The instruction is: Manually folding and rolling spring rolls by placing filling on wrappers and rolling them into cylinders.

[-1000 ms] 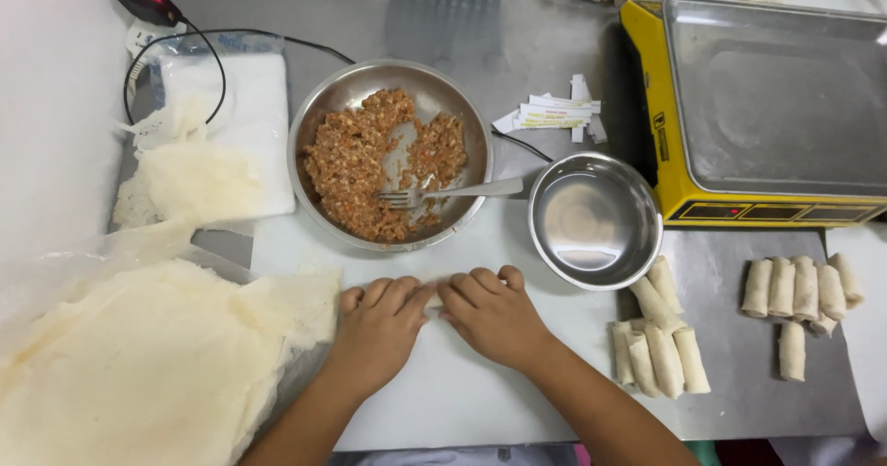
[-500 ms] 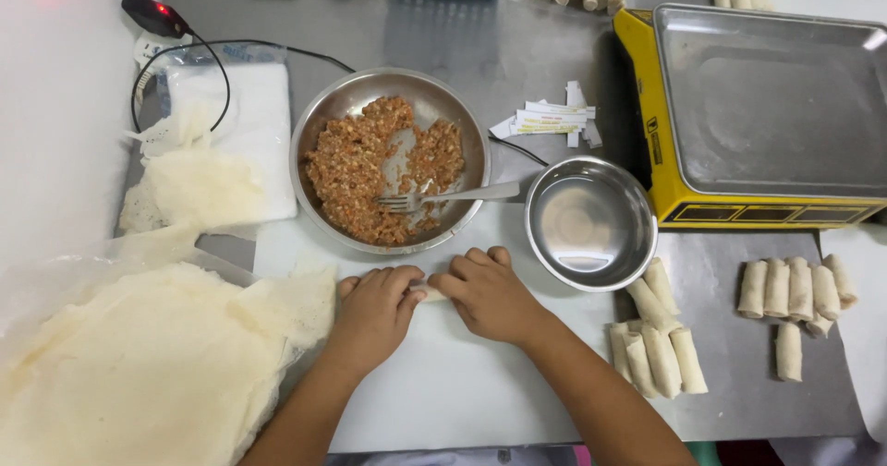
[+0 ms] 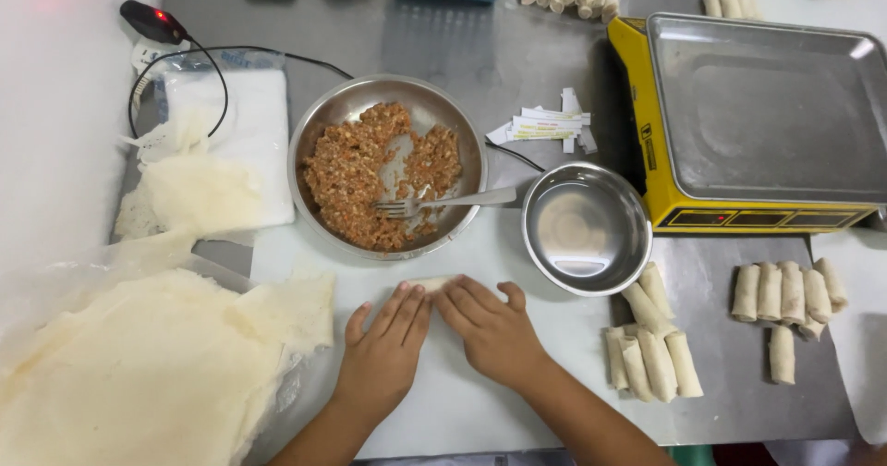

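roll (image 3: 432,283) | pressed flat on the board (image 3: 462,411) under left hand (image 3: 383,351) and right hand (image 3: 494,332), fingers extended | judged soft, light, tearable (wrapper thin) | best held by the ends

Both hands' fingers (image 3: 407,304) press a pale roll (image 3: 432,284) flat.

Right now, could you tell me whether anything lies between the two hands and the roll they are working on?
Nothing visible does. The left hand and right hand press straight onto the pale roll on the white board. The bowl of filling sits beyond it, apart.
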